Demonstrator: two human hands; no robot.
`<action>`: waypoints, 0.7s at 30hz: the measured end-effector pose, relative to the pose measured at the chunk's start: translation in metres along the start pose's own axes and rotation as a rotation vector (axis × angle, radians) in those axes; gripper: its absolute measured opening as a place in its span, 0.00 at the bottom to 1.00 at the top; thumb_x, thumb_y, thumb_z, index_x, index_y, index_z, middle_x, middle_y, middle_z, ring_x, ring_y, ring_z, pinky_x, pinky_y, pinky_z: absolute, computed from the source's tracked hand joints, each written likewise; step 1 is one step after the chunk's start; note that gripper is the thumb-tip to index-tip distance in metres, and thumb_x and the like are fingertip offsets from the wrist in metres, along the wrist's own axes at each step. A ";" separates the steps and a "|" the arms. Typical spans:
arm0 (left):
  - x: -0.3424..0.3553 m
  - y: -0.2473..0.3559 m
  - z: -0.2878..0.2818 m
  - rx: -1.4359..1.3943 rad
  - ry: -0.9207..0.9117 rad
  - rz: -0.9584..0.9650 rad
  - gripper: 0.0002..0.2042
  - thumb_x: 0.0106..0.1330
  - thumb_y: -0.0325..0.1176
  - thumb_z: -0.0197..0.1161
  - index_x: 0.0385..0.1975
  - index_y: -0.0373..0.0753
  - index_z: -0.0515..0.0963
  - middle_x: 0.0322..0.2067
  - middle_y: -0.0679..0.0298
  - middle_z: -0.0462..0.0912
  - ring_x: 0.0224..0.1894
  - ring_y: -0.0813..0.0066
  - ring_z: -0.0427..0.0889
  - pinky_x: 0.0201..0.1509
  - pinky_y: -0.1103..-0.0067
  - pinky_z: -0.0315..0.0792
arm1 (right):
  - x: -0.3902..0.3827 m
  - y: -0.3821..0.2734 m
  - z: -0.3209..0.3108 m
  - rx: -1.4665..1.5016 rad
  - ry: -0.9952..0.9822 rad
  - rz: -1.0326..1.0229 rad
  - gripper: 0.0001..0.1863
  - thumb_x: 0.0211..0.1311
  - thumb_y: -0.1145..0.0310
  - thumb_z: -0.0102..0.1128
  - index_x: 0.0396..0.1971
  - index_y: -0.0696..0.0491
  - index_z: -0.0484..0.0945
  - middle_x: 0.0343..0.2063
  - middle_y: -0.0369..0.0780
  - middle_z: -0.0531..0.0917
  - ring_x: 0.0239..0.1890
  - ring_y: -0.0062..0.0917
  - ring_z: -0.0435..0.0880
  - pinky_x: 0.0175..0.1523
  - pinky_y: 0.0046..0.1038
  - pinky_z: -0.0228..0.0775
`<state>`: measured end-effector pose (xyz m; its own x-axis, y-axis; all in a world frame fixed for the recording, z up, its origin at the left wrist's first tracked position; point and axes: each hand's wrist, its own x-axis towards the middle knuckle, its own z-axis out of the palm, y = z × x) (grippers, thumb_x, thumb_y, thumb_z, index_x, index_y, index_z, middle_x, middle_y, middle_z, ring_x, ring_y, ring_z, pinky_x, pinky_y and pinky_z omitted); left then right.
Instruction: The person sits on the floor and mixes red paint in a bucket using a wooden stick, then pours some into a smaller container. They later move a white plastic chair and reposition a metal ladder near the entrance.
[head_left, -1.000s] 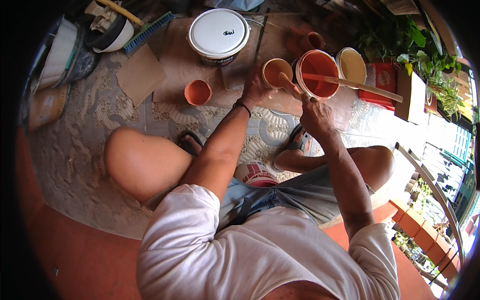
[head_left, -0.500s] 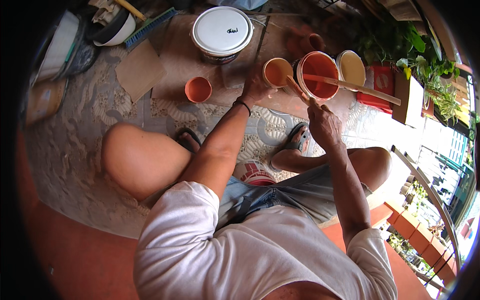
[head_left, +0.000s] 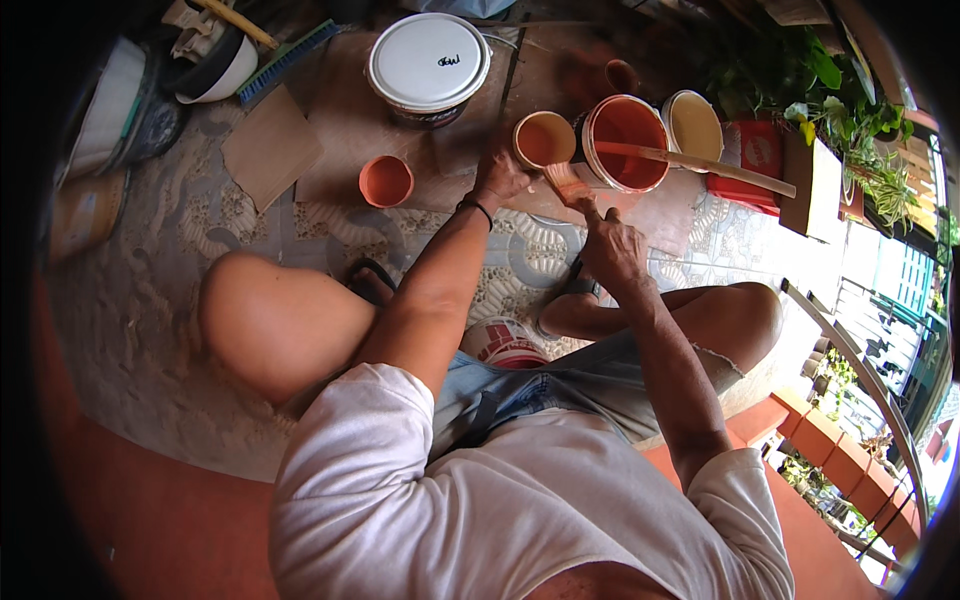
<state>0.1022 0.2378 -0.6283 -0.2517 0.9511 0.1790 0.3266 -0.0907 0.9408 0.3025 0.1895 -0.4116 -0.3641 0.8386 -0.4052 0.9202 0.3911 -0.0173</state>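
Note:
My left hand (head_left: 500, 178) grips a small clay pot (head_left: 543, 140), tilted so that its tan and orange inside faces me. In my right hand (head_left: 612, 245) is a flat paintbrush (head_left: 566, 185) stained orange, its bristles against or close beside the pot's lower rim. Just right of the pot stands a white-rimmed bucket (head_left: 630, 118) with orange-red paint inside. A wooden stick (head_left: 740, 178) lies across that bucket and sticks out to the right. The fingers of my left hand are partly hidden behind the pot.
An orange pot (head_left: 386, 181) stands to the left, another small pot (head_left: 621, 75) behind the bucket. Also around are a white-lidded bucket (head_left: 430, 62), a cream-coloured container (head_left: 694, 130), a cardboard piece (head_left: 272, 148), a blue brush (head_left: 290, 62), a bucket between my legs (head_left: 505, 342) and plants (head_left: 850, 130).
The brush has moved down and left from the pot's right side to its lower rim, with my right hand following. My left hand still holds the pot.

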 end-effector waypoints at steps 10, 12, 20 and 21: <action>0.002 0.001 -0.003 0.023 0.011 0.057 0.46 0.39 0.39 0.90 0.62 0.39 0.72 0.55 0.48 0.80 0.59 0.42 0.81 0.65 0.54 0.76 | -0.018 0.028 -0.012 0.306 0.077 0.034 0.20 0.70 0.71 0.58 0.61 0.52 0.77 0.44 0.55 0.85 0.46 0.56 0.90 0.47 0.53 0.82; 0.002 0.001 -0.006 0.027 0.020 0.112 0.46 0.40 0.39 0.91 0.63 0.40 0.72 0.56 0.49 0.81 0.59 0.44 0.81 0.65 0.56 0.77 | -0.012 0.036 -0.011 0.394 0.077 -0.006 0.13 0.77 0.68 0.55 0.54 0.54 0.80 0.37 0.53 0.86 0.38 0.54 0.88 0.44 0.52 0.81; 0.001 0.009 -0.011 0.032 0.010 0.100 0.45 0.42 0.41 0.91 0.63 0.40 0.74 0.55 0.51 0.81 0.58 0.44 0.81 0.64 0.56 0.76 | 0.023 0.020 -0.001 1.221 -0.159 0.294 0.26 0.80 0.47 0.59 0.38 0.60 0.85 0.19 0.30 0.72 0.16 0.12 0.64 0.22 0.23 0.52; 0.001 0.009 -0.011 0.041 0.017 0.121 0.45 0.43 0.42 0.91 0.63 0.40 0.73 0.55 0.50 0.81 0.59 0.44 0.81 0.64 0.56 0.76 | 0.024 0.018 -0.001 1.235 -0.166 0.321 0.26 0.80 0.48 0.60 0.38 0.60 0.85 0.18 0.30 0.72 0.16 0.12 0.64 0.22 0.23 0.52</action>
<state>0.0950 0.2347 -0.6169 -0.2233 0.9288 0.2957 0.3923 -0.1921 0.8996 0.3099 0.2167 -0.4201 -0.1629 0.7376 -0.6553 0.5174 -0.5017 -0.6933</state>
